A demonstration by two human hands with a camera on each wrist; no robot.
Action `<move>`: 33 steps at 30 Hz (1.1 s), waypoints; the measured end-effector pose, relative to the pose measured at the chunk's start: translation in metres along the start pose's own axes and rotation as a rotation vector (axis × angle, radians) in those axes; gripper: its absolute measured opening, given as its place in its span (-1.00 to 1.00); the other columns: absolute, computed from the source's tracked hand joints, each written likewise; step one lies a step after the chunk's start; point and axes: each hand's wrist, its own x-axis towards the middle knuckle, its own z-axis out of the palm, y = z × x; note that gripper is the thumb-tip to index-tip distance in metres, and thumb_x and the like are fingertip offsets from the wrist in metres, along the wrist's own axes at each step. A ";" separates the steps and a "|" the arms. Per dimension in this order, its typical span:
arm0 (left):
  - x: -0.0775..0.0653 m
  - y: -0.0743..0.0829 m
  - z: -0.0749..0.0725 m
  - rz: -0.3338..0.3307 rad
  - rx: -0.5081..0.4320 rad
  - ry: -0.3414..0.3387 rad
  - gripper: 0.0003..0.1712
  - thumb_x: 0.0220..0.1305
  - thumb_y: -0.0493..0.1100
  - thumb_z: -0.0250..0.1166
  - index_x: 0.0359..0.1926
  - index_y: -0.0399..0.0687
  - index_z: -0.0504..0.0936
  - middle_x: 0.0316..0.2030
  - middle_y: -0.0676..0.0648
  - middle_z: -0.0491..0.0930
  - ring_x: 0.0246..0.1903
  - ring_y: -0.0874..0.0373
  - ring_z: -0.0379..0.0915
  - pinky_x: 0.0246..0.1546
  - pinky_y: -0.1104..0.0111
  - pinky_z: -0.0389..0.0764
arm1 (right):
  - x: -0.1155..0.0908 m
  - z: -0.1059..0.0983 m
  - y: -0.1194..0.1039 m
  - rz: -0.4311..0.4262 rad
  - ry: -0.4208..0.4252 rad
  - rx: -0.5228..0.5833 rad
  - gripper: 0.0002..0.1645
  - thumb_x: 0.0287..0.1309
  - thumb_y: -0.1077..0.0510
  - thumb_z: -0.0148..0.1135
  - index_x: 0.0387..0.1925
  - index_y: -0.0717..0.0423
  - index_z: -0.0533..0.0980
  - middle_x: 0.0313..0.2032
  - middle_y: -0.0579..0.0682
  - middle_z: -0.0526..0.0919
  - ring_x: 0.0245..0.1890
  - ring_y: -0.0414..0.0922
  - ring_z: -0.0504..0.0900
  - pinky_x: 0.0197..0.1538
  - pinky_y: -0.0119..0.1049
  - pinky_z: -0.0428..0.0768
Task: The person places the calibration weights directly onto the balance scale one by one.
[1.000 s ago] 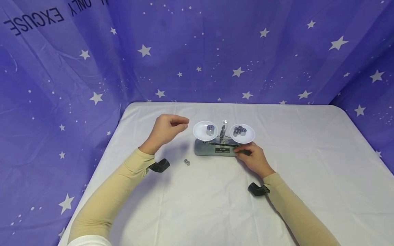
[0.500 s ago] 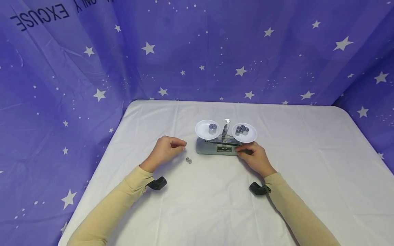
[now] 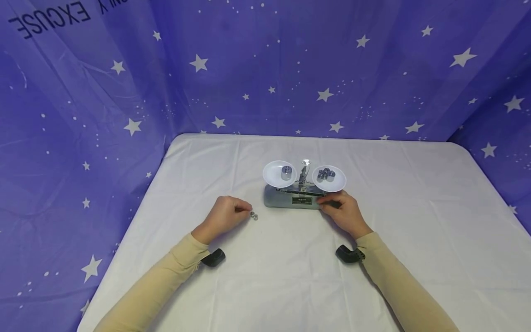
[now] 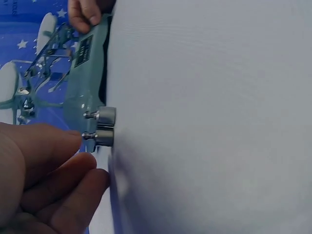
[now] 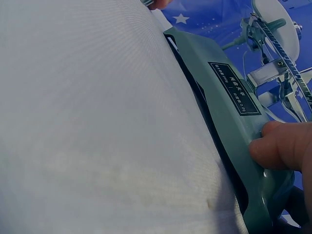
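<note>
A green-based balance scale (image 3: 286, 198) stands on the table with two white pans. One large metal weight (image 3: 286, 173) sits in the left pan (image 3: 271, 177); several smaller weights (image 3: 326, 174) are grouped in the right pan (image 3: 338, 182). My right hand (image 3: 343, 214) grips the right end of the base, its thumb (image 5: 278, 146) on the front face and other fingers partly hidden round the end. Two small knobbed weights (image 4: 106, 116) stand side by side on the cloth, left of the scale. My left hand (image 3: 226, 216) is beside them, a fingertip at the nearer one's knob.
A white cloth (image 3: 290, 276) covers the table. Blue curtains (image 3: 249, 55) with white stars hang behind it and at both sides. Black wrist cameras (image 3: 213, 257) stick out below each forearm.
My left hand has come down from beside the left pan to the two small weights on the cloth. The right hand keeps its place on the scale's base.
</note>
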 end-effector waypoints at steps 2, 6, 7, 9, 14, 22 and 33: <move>0.000 0.000 0.002 0.031 0.009 0.011 -0.89 0.10 -0.37 0.41 -0.32 -0.23 0.84 -0.28 -0.14 0.83 -0.19 -0.02 0.79 -0.14 0.23 0.77 | 0.000 0.000 0.000 -0.002 0.002 0.004 -0.83 0.06 0.37 0.38 -0.28 0.18 0.77 -0.13 0.18 0.72 -0.10 -0.47 0.48 0.06 -0.64 0.40; 0.000 -0.001 0.005 0.074 0.025 0.031 -0.88 0.10 -0.38 0.42 -0.31 -0.22 0.83 -0.28 -0.13 0.83 -0.18 -0.01 0.79 -0.13 0.20 0.77 | 0.001 -0.001 0.000 -0.007 0.001 0.019 -0.83 0.06 0.38 0.38 -0.28 0.20 0.76 -0.13 0.19 0.72 -0.10 -0.48 0.47 0.06 -0.65 0.41; 0.000 -0.001 0.005 0.085 0.033 0.034 -0.88 0.10 -0.38 0.42 -0.31 -0.22 0.83 -0.27 -0.12 0.83 -0.18 -0.01 0.79 -0.12 0.20 0.77 | 0.001 -0.001 0.000 -0.007 0.001 0.018 -0.83 0.06 0.38 0.38 -0.28 0.20 0.76 -0.13 0.19 0.71 -0.10 -0.49 0.47 0.06 -0.65 0.41; 0.000 -0.002 0.006 0.110 0.049 0.036 -0.88 0.10 -0.38 0.42 -0.32 -0.21 0.83 -0.28 -0.11 0.83 -0.18 0.00 0.79 -0.10 0.20 0.77 | 0.001 -0.001 -0.001 -0.007 0.001 0.014 -0.83 0.06 0.38 0.37 -0.28 0.21 0.76 -0.13 0.20 0.71 -0.10 -0.49 0.47 0.06 -0.65 0.41; 0.000 -0.001 0.007 0.150 0.091 0.017 -0.90 0.14 -0.37 0.40 -0.32 -0.21 0.83 -0.28 -0.10 0.83 -0.20 0.04 0.79 -0.13 0.21 0.76 | 0.000 -0.001 -0.001 -0.009 0.004 0.005 -0.84 0.06 0.38 0.37 -0.28 0.22 0.75 -0.14 0.20 0.70 -0.10 -0.48 0.47 0.05 -0.64 0.41; 0.001 -0.001 0.008 0.202 0.171 0.018 -0.91 0.13 -0.37 0.39 -0.34 -0.19 0.82 -0.31 -0.07 0.82 -0.23 0.06 0.78 -0.15 0.22 0.76 | -0.001 -0.001 -0.003 -0.017 -0.001 0.015 -0.86 0.08 0.35 0.39 -0.29 0.22 0.76 -0.13 0.21 0.70 -0.10 -0.51 0.47 0.05 -0.63 0.42; 0.001 -0.006 0.010 0.147 0.066 0.053 -0.91 0.06 -0.35 0.41 -0.40 -0.14 0.82 -0.37 -0.03 0.81 -0.32 0.16 0.74 -0.23 0.35 0.73 | -0.001 0.000 0.000 0.000 -0.003 0.005 -0.84 0.06 0.37 0.39 -0.28 0.20 0.76 -0.12 0.19 0.71 -0.08 -0.43 0.49 0.08 -0.62 0.41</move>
